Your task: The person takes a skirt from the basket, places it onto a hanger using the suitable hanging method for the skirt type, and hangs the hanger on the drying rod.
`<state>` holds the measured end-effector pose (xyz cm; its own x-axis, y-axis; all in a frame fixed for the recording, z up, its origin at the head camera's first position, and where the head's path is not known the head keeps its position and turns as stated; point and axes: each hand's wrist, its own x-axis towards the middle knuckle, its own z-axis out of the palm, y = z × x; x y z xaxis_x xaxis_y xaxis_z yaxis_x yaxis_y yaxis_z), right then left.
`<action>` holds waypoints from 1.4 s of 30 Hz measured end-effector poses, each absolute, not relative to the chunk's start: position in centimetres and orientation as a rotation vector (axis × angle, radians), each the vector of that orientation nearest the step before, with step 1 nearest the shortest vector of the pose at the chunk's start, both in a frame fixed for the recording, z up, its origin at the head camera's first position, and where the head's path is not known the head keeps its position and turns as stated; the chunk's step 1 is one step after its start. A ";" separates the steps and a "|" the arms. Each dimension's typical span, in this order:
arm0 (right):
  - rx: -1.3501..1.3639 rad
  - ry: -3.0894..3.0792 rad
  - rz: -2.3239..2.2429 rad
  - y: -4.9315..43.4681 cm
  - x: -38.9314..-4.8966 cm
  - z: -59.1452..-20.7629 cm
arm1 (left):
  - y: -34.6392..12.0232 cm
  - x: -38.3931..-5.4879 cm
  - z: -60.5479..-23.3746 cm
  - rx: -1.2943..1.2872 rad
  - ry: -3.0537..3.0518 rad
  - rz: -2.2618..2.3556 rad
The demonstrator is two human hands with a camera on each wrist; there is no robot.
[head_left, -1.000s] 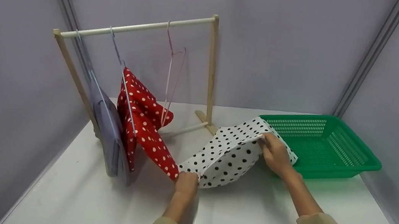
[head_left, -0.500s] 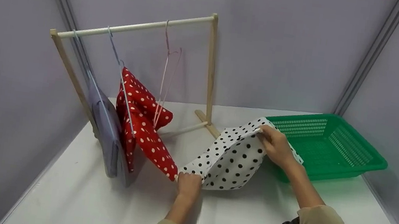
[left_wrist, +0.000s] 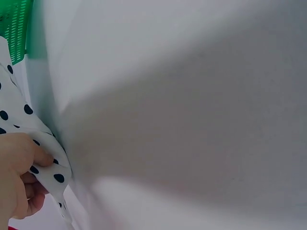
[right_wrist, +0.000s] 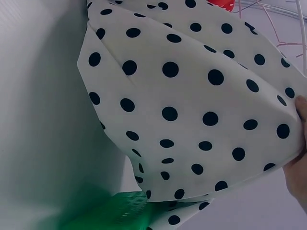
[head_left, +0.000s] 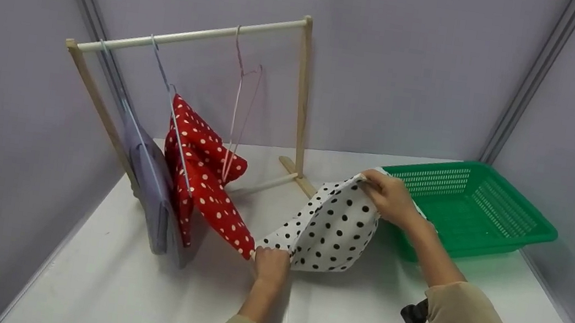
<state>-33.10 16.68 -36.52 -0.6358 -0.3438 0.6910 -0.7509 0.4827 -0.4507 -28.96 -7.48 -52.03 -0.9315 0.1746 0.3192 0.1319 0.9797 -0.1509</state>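
Observation:
Between my two hands stretches a white cloth with black dots; I cannot tell if it is a garment. My left hand grips its near left end, and in the left wrist view the thumb and fingers of that hand pinch the fabric. My right hand pinches the raised upper edge, so the cloth hangs down in a broad fold. Seen from the right wrist, the dotted cloth fills most of the view, with part of the right hand at the edge.
A wooden rack at the left bears a grey-blue cloth, a red dotted cloth and a pink hanger. The red cloth's tip reaches my left hand. At the right, a green basket stands behind my right hand.
My right hand has lifted its edge of the cloth up and slightly left, so more of the large-dotted face shows. My left hand has shifted only slightly.

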 end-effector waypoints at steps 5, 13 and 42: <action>0.946 -2.254 1.048 15.8 -33.0 -35.5 | -7.7 -29.0 -52.3 -0.226 -2.693 0.194; 1.084 -2.311 1.012 14.2 -31.7 -33.6 | -8.0 -29.0 -52.3 -0.215 -2.701 0.177; 1.126 -2.762 -0.231 13.9 -24.1 -48.6 | -8.5 -28.7 -52.5 -0.257 -2.635 0.157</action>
